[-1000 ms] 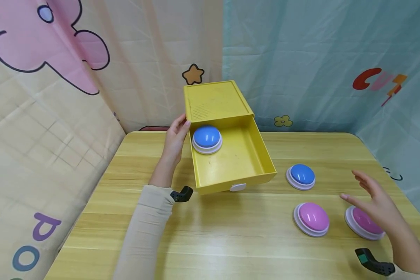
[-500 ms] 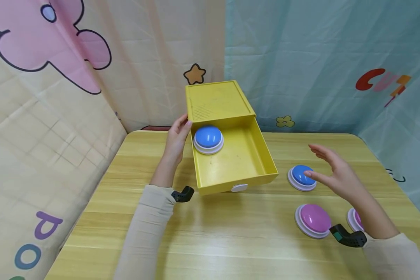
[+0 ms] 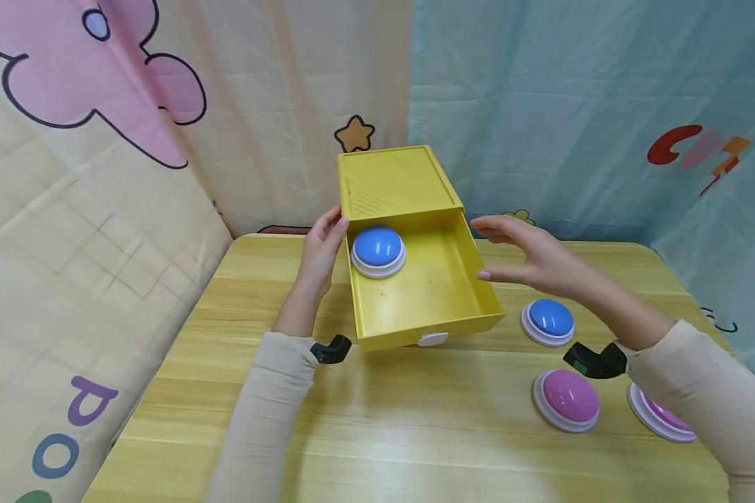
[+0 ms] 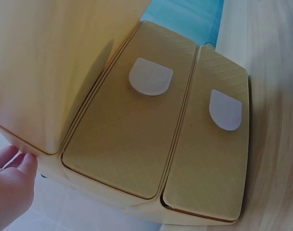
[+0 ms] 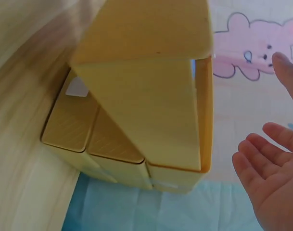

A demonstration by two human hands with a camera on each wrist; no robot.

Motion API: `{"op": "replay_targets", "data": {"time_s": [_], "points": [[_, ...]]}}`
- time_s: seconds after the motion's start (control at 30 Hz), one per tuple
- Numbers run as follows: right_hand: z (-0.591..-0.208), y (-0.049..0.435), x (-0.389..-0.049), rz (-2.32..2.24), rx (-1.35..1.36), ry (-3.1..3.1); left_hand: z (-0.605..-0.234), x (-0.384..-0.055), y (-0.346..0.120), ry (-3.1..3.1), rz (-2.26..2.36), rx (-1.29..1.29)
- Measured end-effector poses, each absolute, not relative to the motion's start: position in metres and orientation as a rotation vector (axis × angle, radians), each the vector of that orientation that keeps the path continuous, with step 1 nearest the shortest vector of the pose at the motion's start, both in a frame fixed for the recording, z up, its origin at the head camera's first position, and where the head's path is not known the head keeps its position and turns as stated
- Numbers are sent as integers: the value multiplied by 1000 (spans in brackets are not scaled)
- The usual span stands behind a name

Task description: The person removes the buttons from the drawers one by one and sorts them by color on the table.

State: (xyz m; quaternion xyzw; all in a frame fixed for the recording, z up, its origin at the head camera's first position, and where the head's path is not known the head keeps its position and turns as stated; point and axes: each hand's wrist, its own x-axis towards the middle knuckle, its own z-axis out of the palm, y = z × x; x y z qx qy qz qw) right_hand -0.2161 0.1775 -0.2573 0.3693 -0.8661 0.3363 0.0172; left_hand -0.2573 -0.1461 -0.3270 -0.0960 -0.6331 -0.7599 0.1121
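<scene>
A yellow drawer cabinet (image 3: 393, 180) stands at the back of the table, its top drawer (image 3: 428, 300) pulled out. Inside that drawer, at the back left, sits a blue-domed push button (image 3: 378, 250) on a white base. My left hand (image 3: 317, 255) touches the cabinet's left side with its fingertips, near the drawer's back end; the left wrist view shows the fingertips (image 4: 27, 163) at the cabinet's edge. Beside the drawer's right wall hovers my right hand (image 3: 528, 258), thumb and fingers spread apart, holding nothing. The right wrist view shows a gap between it and the cabinet.
On the wooden table (image 3: 415, 426) at the right lie another blue button (image 3: 548, 321), a pink button (image 3: 566, 399) and a second pink button (image 3: 663, 417), partly behind the right sleeve. Two lower drawers (image 4: 124, 120) are closed. Printed curtains (image 3: 541, 105) hang behind.
My right hand has moved left and away from me, from above the far-right pink button past the blue one to the drawer's right side. The left hand stays at the cabinet.
</scene>
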Motion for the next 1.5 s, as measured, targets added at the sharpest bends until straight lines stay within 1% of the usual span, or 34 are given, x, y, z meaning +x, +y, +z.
{"op": "replay_targets", "data": {"time_s": [0.23, 0.57, 1.0, 1.27, 1.5], "points": [[-235, 134, -240, 1045, 1261, -2770, -326, -256, -148, -1862, -2229, -263], [-223, 88, -259, 982, 1398, -2860, -326, -255, -149, -1875, -2227, -259], [-234, 62, -276, 905, 1472, -2974, -328, -257, -146, -1888, -2225, -244], [-246, 54, -283, 687, 1464, -3074, -327, -257, -146, -1902, -2213, -262], [-261, 51, -289, 773, 1474, -3037, -327, -257, -146, -1905, -2218, -256]]}}
